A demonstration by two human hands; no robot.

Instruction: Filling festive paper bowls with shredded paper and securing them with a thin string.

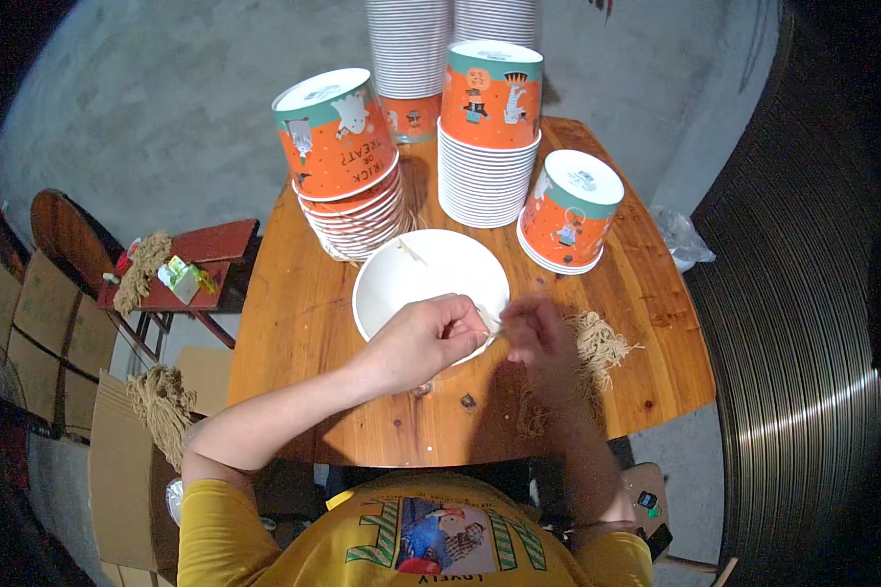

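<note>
Plain white round paper bowl at centre; orange paper tubs w/ teal rim band & white cartoon figures at 11–1 o'clock; tan straw-like fibre bundle at 4 o'clock; warm brown wooden table; yellow shirt w/ green-striped print at 6 o'clock

My surface is varnished wood, smooth with a soft sheen. The white bowl looks like matt paper, the orange tubs printed paper, and the twine rough fibre.
</note>
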